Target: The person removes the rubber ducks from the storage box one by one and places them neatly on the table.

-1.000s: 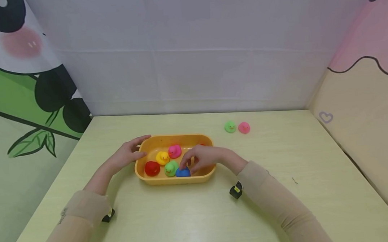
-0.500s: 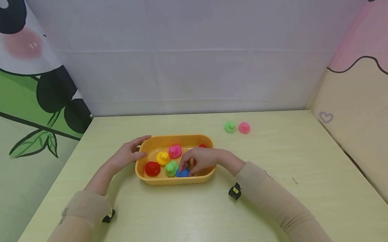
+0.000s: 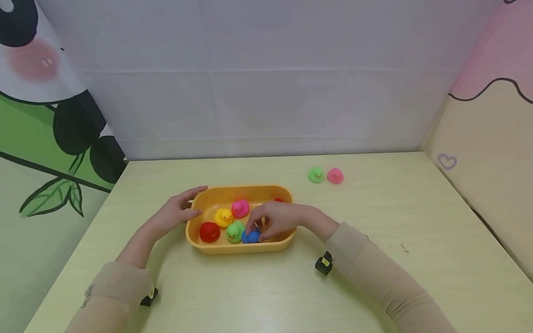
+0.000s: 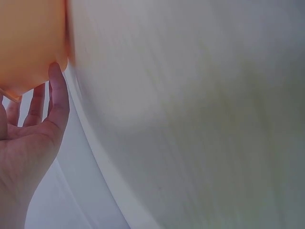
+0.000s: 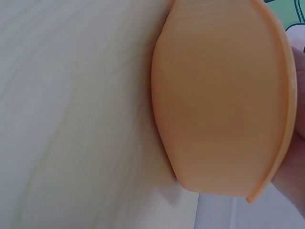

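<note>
A yellow-orange plastic tub (image 3: 243,248) stands on the table with several small rubber ducks in it. My left hand (image 3: 176,211) holds the tub's left end, thumb over the rim; in the left wrist view that hand's fingers (image 4: 59,90) touch the outer wall. Inside the tub my right hand (image 3: 275,219) pinches a blue rubber duck (image 3: 250,236) near the front wall. Beside it sit a green duck (image 3: 235,232), a red duck (image 3: 209,232), a yellow duck (image 3: 223,217) and a pink duck (image 3: 240,208). Another red piece (image 3: 278,200) shows partly behind the right hand.
Behind the tub to the right, a green duck (image 3: 316,174) and a pink duck (image 3: 335,176) lie on the pale wooden table (image 3: 236,302). A white wall (image 3: 268,107) borders the table's back edge. Printed panels stand at both sides.
Hardly anything differs. The right fingers shift slightly at the blue duck, which turns a little; the left hand and the tub stay in place.
</note>
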Demonstrator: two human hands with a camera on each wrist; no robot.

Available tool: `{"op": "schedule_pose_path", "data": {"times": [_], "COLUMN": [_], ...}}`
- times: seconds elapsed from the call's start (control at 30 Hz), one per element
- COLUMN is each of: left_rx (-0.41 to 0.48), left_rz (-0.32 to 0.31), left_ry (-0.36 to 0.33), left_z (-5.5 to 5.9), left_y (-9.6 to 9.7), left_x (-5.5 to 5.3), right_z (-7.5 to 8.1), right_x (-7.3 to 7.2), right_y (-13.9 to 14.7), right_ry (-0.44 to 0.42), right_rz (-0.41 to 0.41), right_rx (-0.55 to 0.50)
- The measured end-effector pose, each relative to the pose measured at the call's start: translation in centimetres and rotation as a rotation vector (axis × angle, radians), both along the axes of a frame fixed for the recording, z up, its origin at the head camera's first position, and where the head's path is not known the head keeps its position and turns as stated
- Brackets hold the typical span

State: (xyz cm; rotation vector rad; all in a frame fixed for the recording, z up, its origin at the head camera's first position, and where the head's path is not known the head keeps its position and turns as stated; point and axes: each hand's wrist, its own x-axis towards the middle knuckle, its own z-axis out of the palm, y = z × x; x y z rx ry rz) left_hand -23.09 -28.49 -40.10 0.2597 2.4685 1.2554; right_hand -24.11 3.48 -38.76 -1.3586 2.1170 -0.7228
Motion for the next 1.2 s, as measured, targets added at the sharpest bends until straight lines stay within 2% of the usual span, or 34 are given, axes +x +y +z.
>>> {"op": "schedule_pose_path", "data": {"times": [0.3, 0.57, 0.9, 1.2], "left_rx": [0.012, -0.001, -0.004, -0.014], "left_rz": [-0.005, -0.001, 0.007, 0.016], "left_ry": [0.001, 0.004, 0.000, -0.010], "left_z": [0.2, -0.1, 0.0, -0.1], "left_y": [0.1, -0.1, -0.3, 0.1], "left_x": [0.2, 0.1, 0.1, 0.1], "right_z": [0.7, 1.5, 2.8, 4.3], "right_x": [-0.2, -0.6, -0.6, -0.5], "right_y": [0.9, 1.9, 2.9, 5.1], "right_ry": [0.015, 0.001, -0.004, 0.020], "right_rz": [-0.002, -0.007, -0.004, -0.022], "right_rx": [-0.056, -0.101, -0.124, -0.173]}}
